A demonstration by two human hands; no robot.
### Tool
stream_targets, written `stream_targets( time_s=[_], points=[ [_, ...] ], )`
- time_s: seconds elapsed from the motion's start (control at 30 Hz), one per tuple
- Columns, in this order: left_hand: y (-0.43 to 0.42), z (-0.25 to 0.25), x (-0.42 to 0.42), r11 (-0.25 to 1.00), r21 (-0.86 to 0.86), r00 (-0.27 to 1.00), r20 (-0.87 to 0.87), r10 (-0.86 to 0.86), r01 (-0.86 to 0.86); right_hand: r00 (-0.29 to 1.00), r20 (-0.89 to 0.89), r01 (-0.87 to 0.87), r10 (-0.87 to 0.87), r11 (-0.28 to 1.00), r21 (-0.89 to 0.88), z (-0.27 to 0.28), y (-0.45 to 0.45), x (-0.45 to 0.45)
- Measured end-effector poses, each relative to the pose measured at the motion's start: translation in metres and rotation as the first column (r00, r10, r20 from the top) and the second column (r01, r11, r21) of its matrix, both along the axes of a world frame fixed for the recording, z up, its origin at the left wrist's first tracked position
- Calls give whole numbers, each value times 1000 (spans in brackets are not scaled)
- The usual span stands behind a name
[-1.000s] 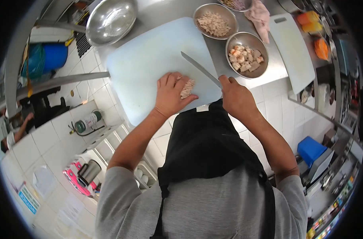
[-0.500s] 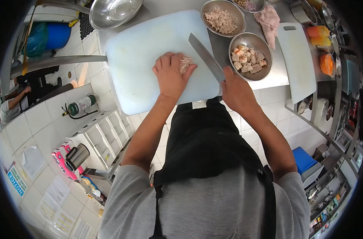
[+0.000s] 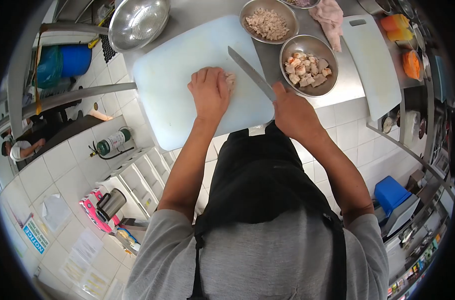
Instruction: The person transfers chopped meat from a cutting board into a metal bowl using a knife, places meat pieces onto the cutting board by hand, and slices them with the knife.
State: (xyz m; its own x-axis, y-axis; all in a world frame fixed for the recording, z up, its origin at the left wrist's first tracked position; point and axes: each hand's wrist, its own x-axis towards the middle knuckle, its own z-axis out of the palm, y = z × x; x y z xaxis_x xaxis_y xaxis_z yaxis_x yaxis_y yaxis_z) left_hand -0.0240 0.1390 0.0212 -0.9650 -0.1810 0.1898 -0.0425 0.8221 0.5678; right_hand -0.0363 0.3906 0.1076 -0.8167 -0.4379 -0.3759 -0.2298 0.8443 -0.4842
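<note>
My left hand [image 3: 209,93] is curled over a small piece of pale, cooked-looking meat [image 3: 230,81] on the white cutting board [image 3: 172,95]. Its fingers are bent and close together, and they hide most of the piece. In my right hand [image 3: 296,114] is the handle of a large kitchen knife [image 3: 251,73]. The blade points up and to the left across the right part of the board, a little apart from the meat. Right of the knife, a steel bowl [image 3: 333,80] holds chunks of meat. Beyond it, another steel bowl [image 3: 243,24] contains finely chopped meat.
A perforated steel bowl [image 3: 137,25] stands at the back left. A pink cloth [image 3: 328,22] lies between the bowls and a second cutting board [image 3: 372,65]. Squeeze bottles [image 3: 397,29] are at the far right. Another person [image 3: 25,149] is at the far left.
My left thumb and fingers have drawn in closer together over the meat. The knife, still in my right hand, has shifted slightly left. The whole view has tilted a little.
</note>
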Motion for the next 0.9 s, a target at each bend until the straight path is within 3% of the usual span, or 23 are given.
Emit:
stream_targets(
  time_s=[0.1, 0.2, 0.47, 0.6, 0.77, 0.9],
  points=[
    [-1, 7, -1, 998, -61, 993, -111, -32, 25, 998, -39, 49, -49, 999, -13, 0, -4, 9],
    [-5, -4, -4, 986, -101, 984, -106, -145, 135, 993, -66, 98, -99, 995, -20, 6, -16, 22],
    [-9, -3, -11, 963, -149, 971, -45, -234, 226, 994, -40, 102, -100, 994, 42, 31, -44, 55],
    [-12, -5, -14, 959, -171, 972, -28, -233, 225, 994, -58, 93, -89, 992, 82, 10, -59, 41],
    [-11, -10, -14, 964, -151, 970, -80, -231, 217, 995, -66, 83, -78, 993, 82, 40, -62, 32],
    [-11, -13, -12, 969, -150, 976, -66, -210, 198, 992, -63, 117, -112, 990, 83, 12, -62, 52]
  ],
)
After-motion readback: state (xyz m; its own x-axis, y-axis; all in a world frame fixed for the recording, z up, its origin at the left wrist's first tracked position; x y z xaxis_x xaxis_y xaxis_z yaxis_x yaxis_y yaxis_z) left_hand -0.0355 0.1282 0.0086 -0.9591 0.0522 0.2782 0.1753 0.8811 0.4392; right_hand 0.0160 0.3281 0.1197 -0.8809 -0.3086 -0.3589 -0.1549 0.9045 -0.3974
